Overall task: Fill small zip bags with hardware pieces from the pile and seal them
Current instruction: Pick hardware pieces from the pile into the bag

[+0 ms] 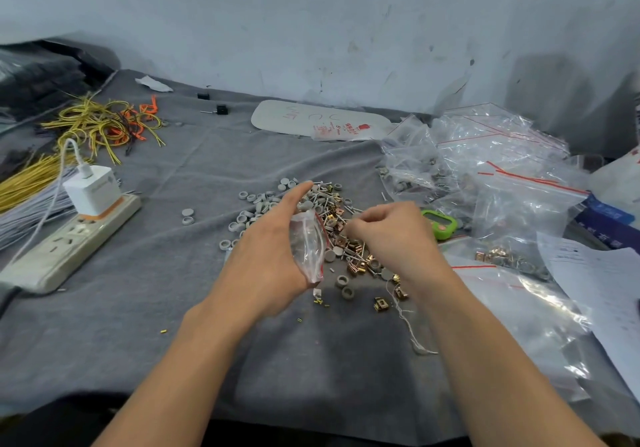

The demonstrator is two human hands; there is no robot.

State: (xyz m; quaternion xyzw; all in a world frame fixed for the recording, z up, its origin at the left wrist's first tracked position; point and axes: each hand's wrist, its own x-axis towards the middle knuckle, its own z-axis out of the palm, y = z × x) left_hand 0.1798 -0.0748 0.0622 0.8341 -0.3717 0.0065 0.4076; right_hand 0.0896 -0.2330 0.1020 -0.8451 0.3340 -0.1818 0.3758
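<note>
Head view, the only one. My left hand (266, 252) gripped a small zip bag (309, 245), clear with a red strip along its edge. The bag stood nearly upright against my palm side, raised just over the pile (332, 218), and my index finger stuck out straight above it. Bag contents: too blurred to call.

My right hand (391, 235) was down on the right part of the pile, knuckles up, fingers curled under. Whether they pinched a piece or nothing, I could not tell; the fingertips were hidden.

The pile lay mid-table on a grey cloth (156, 308): grey round caps on the left, pins and brass clips in the middle and toward me. A few caps and clips lay loose nearer my wrists.

Right of the pile were a green gadget (440, 223), partly behind my right hand, and a heap of clear bags (485, 169), some holding hardware. Paper sheets (606, 290) lay at the far right.

On the left sat a power strip (69, 245) with a white charger (91, 188) plugged in, and behind it yellow and orange wires (100, 124). A white card (311, 119) lay near the wall.
</note>
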